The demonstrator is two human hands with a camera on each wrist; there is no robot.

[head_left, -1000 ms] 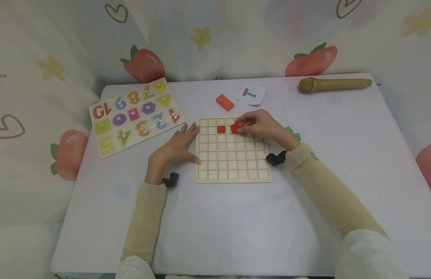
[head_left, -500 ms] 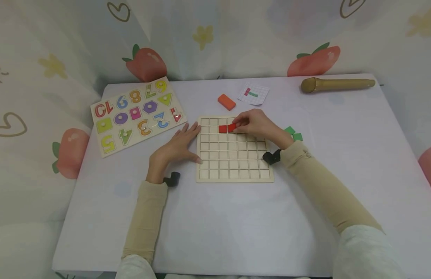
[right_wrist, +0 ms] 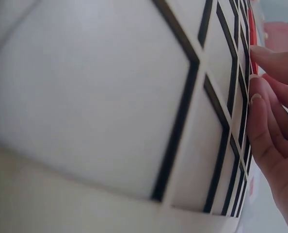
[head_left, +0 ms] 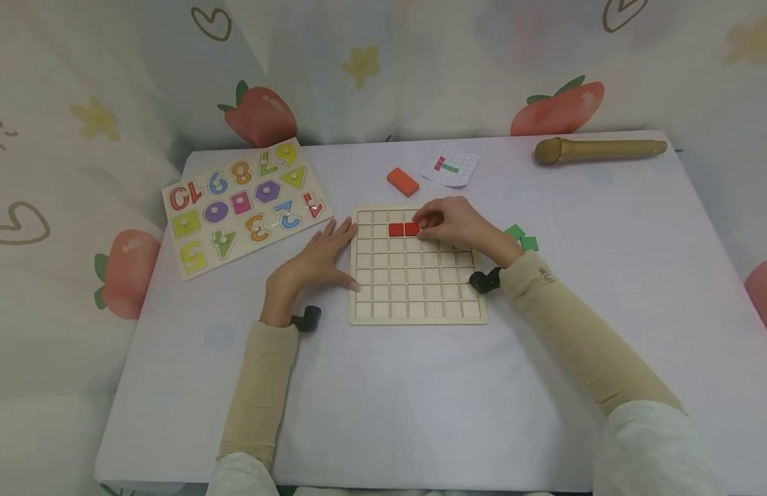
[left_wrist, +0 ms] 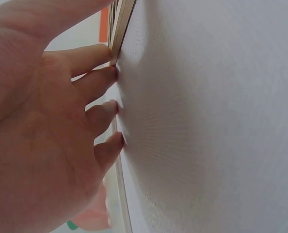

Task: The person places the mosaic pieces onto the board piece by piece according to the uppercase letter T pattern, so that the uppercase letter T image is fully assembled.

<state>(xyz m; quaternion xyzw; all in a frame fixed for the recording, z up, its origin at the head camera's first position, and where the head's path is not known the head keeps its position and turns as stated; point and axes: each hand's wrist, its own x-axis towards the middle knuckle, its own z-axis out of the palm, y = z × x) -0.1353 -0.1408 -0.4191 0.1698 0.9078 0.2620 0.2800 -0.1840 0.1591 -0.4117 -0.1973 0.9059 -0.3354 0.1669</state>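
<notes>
Two red square tiles lie side by side in neighbouring cells near the far edge of a pale wooden grid board [head_left: 414, 321]: a left one [head_left: 396, 229] and a right one [head_left: 411, 229]. My right hand [head_left: 451, 222] is over the board, its fingertips right at the right tile's side edge. In the right wrist view the fingertips [right_wrist: 258, 114] rest low against the grid, beside a strip of red. Spread fingers of my left hand [head_left: 315, 260] touch the board's left edge, with the thumb over its lower left rim. The left wrist view shows those fingertips along the board's side.
Several green tiles [head_left: 528, 244] lie right of the board, partly behind my right wrist. Beyond it are an orange block [head_left: 402, 182] and a printed pattern card [head_left: 451, 167]. A number puzzle [head_left: 243, 205] sits at left; a gold microphone [head_left: 600, 150] is at the far right.
My right hand has moved left with the second red tile and lowered it flat into the cell beside the first, its fingers loosening slightly. My left hand stays at the board's edge.
</notes>
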